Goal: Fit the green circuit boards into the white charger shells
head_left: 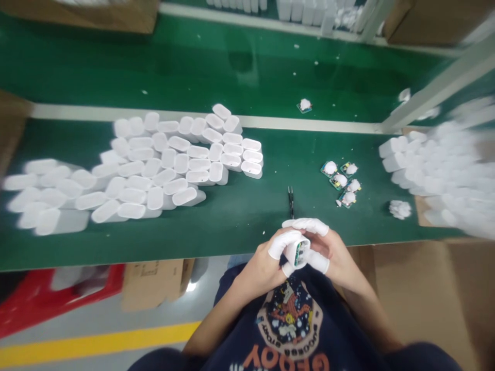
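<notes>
Both my hands meet at the table's near edge and wear white finger cots. My left hand (270, 255) is closed around a small white plastic shell (297, 251) with a green circuit board showing inside it. My right hand (328, 247) pinches the same shell from the right, fingers curled over its top. Black tweezers (291, 201) lie on the green mat just beyond my hands. Several small circuit boards with white caps (342, 181) lie in a cluster to the right of the tweezers.
A large group of white shells (154, 165) stands on the green table (251, 216) at left. More blurred white shells (444, 170) pile at right. One lone board (304, 105) lies farther back. A cardboard box (154, 283) and a red crate (58, 296) sit below.
</notes>
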`<state>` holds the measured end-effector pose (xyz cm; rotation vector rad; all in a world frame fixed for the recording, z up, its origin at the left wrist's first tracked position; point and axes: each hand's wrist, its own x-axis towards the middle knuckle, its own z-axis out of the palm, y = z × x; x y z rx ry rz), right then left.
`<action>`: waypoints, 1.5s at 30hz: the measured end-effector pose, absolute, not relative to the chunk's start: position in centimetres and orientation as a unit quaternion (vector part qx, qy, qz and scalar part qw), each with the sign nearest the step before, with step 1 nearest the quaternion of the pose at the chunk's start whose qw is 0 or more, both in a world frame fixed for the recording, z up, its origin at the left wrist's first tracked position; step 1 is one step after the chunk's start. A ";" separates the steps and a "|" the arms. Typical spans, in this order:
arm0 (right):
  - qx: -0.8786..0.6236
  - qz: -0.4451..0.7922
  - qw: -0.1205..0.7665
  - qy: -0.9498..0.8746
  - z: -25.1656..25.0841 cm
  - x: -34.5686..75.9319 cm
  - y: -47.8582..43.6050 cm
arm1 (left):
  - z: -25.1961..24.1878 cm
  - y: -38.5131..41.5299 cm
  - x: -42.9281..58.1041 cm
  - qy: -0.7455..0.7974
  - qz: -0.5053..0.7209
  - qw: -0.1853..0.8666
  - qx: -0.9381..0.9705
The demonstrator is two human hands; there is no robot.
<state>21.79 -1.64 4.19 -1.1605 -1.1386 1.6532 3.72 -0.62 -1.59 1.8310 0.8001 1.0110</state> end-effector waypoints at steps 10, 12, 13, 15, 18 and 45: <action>-0.480 0.600 0.419 -0.484 4.1 21.8 -1.8 | -1.7 -0.9 3.8 0.322 0.398 0.447 0.734; -0.491 0.585 0.418 -0.492 4.0 21.8 -1.8 | -1.8 -1.0 3.8 0.324 0.395 0.439 0.739; -0.492 0.582 0.419 -0.494 3.9 21.8 -1.8 | -1.8 -1.0 3.8 0.325 0.394 0.438 0.739; -0.480 0.590 0.418 -0.497 3.9 22.0 -1.7 | -1.7 -1.0 3.9 0.328 0.393 0.450 0.732; -0.449 0.629 0.396 -0.496 4.0 22.4 -1.6 | -1.5 -0.9 3.9 0.325 0.399 0.482 0.709; -0.524 0.374 0.258 -0.720 4.3 22.8 7.8 | -5.3 3.9 4.5 0.474 0.353 0.374 0.714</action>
